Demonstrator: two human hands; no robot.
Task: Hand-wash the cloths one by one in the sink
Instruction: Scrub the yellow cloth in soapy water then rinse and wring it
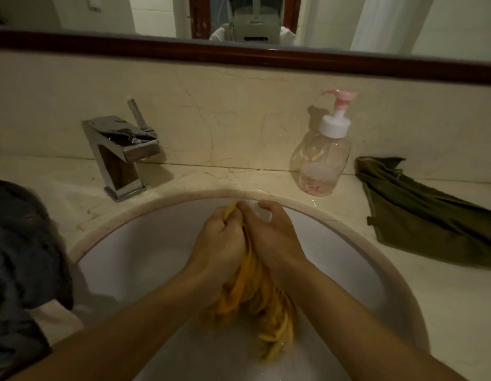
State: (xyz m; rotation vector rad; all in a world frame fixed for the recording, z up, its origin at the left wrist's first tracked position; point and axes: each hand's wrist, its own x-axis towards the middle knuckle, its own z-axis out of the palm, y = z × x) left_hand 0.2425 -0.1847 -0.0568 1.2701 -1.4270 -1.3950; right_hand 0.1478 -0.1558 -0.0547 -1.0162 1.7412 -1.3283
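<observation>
A wet yellow cloth hangs bunched between both hands over the white sink. My left hand is clenched around the cloth's upper part, and a yellow tip pokes out above its knuckles. My right hand presses against the cloth from the right, fingers closed on it. The two hands touch each other near the basin's far rim. The cloth's lower folds trail down into the basin.
A chrome faucet stands at the back left. A clear pump soap bottle sits behind the sink. An olive-green cloth lies on the right counter. A dark grey cloth is heaped at the left. A mirror runs above.
</observation>
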